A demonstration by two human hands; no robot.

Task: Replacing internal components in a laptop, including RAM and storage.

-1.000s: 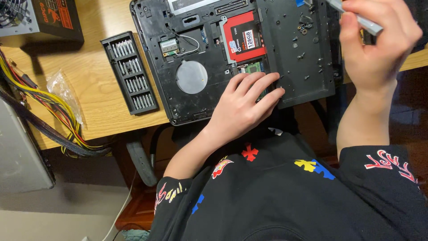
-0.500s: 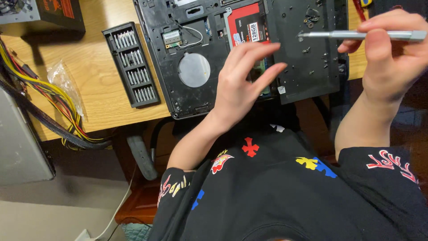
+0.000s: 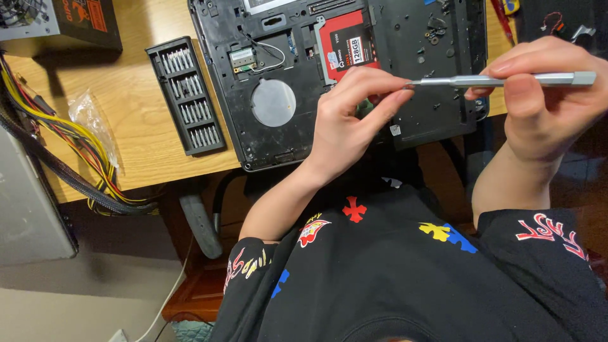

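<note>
My right hand (image 3: pixel 544 107) grips a slim silver screwdriver (image 3: pixel 506 80) by its handle and holds it level above the open underside of a black laptop (image 3: pixel 278 139). Raised off the laptop, my left hand (image 3: pixel 345 126) pinches the screwdriver's tip between thumb and fingertips. I cannot tell if a small part sits in that pinch. A red and black drive (image 3: pixel 345 44) lies in the laptop's bay just behind my left hand. A round silver disc (image 3: pixel 273 102) and a small green card (image 3: pixel 242 59) show on the laptop's left half.
A black tray of screwdriver bits (image 3: pixel 185 95) lies on the wooden desk (image 3: pixel 139 145) left of the laptop. Further left are a clear plastic bag (image 3: pixel 95 126), a bundle of yellow and black cables (image 3: pixel 76 164), a power supply box (image 3: pixel 57 22) and a grey case (image 3: pixel 25 202).
My left hand has lifted off the laptop and closed on the screwdriver's tip. My right hand has brought the screwdriver down and turned it level.
</note>
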